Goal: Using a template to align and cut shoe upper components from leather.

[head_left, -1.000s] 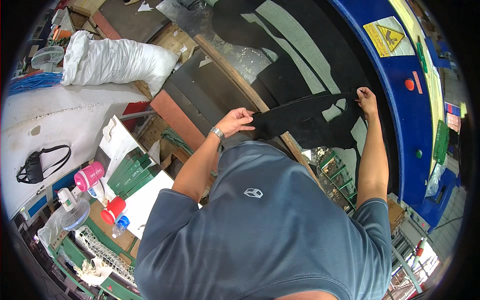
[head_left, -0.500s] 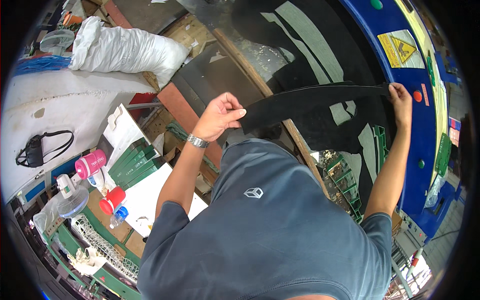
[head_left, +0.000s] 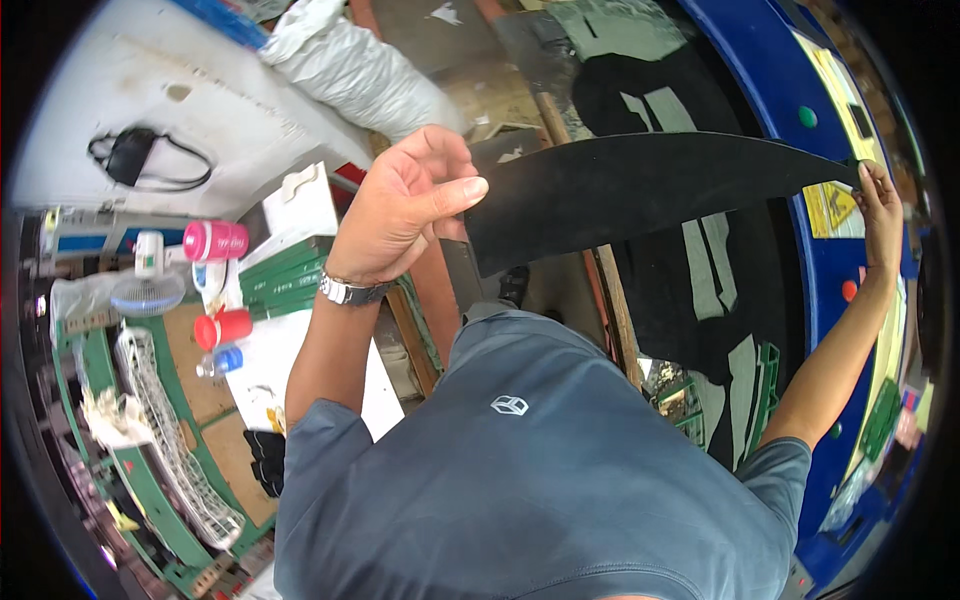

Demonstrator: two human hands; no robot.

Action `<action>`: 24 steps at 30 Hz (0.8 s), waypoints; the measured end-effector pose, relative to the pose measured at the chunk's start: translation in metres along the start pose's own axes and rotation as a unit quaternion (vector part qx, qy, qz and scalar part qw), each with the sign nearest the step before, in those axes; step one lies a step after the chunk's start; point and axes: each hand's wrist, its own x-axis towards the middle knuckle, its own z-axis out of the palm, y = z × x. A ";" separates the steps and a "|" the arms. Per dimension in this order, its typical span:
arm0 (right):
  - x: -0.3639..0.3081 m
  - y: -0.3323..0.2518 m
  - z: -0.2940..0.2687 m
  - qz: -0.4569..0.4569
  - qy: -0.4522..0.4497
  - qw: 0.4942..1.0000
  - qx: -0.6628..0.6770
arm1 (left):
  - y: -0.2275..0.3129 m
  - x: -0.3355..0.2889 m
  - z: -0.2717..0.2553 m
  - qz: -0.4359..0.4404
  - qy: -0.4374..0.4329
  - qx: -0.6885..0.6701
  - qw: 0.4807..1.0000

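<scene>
A long black strip of thin sheet material, with a curved upper edge, is stretched between my two hands. My left hand, a metal watch at its wrist, pinches the broad end between thumb and fingers. At the far right my right hand grips the narrow end, in front of the blue machine. Beneath the strip lies a larger black sheet with cut-out gaps, through which a grey-green surface shows.
A wooden beam runs along the black sheet's left side. Left of me, a white table bears green bars, a red cup and a bottle. A white sack lies beyond. Green crates stand at lower right.
The black strip is lifted higher and held more stretched out. My left hand has come up closer to view, and my right hand has moved outward to the right. The view has shifted.
</scene>
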 end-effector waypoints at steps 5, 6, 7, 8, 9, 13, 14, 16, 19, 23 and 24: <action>0.028 -0.013 0.012 -0.100 -0.020 0.995 -0.004 | -0.003 -0.074 0.024 0.092 0.114 0.122 0.982; 0.028 -0.019 0.019 -0.115 -0.002 0.993 -0.014 | -0.008 -0.087 0.033 0.112 0.136 0.157 0.972; 0.025 -0.024 0.028 -0.128 0.015 0.991 -0.019 | -0.020 -0.099 0.032 0.124 0.134 0.180 0.967; 0.020 -0.032 0.040 -0.149 0.022 0.989 -0.006 | -0.032 -0.113 0.027 0.155 0.129 0.285 0.937; 0.015 -0.038 0.052 -0.166 0.028 0.986 0.009 | -0.041 -0.129 0.024 0.173 0.124 0.391 0.896; 0.021 -0.059 0.118 -0.221 -0.148 0.944 0.194 | -0.102 -0.200 0.016 0.150 0.173 0.491 0.841; 0.020 -0.071 0.144 -0.241 -0.176 0.932 0.203 | -0.125 -0.219 0.010 0.150 0.192 0.482 0.842; -0.008 -0.120 0.203 -0.291 -0.202 0.910 0.215 | -0.167 -0.260 0.002 0.152 0.239 0.468 0.837; -0.055 -0.202 0.276 -0.318 -0.282 0.876 0.228 | -0.229 -0.325 -0.003 0.101 0.332 0.393 0.852; -0.138 -0.321 0.384 -0.450 -0.386 0.770 0.237 | -0.315 -0.398 -0.001 0.193 0.467 0.172 0.846; -0.163 -0.351 0.413 -0.462 -0.428 0.743 0.226 | -0.333 -0.419 0.000 0.177 0.490 0.113 0.846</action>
